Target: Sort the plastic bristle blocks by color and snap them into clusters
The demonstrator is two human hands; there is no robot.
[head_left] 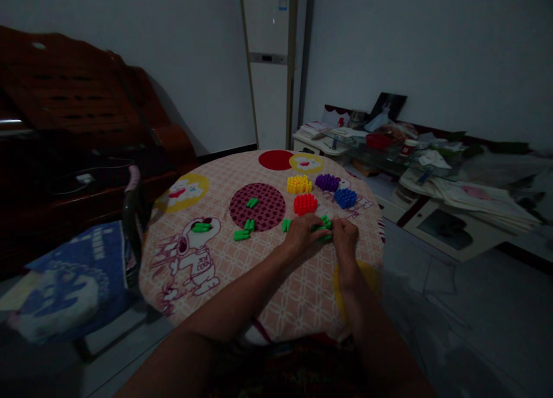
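A cluster of small green plastic pegs point(326, 221) stands upright on the round table, between my two hands. My left hand point(302, 231) has its fingers closed against the left side of the cluster. From the other side, my right hand point(345, 235) is closed, its fingertips at the cluster's right edge. Just beyond my hands are bunched red pegs point(305, 204), yellow pegs point(299, 184), purple pegs point(327, 182) and blue pegs point(345, 198). Loose green pegs lie in small groups to the left, such as the pair point(253, 203) on the dark circle. My fingers partly hide the green cluster.
A patterned pink cloth point(276, 297) covers the round table. More green pegs point(201, 227) lie toward its left side. A chair with a blue cover point(82, 283) stands at the left, before a wooden bench point(73, 93). A cluttered low cabinet point(449, 219) is on the right.
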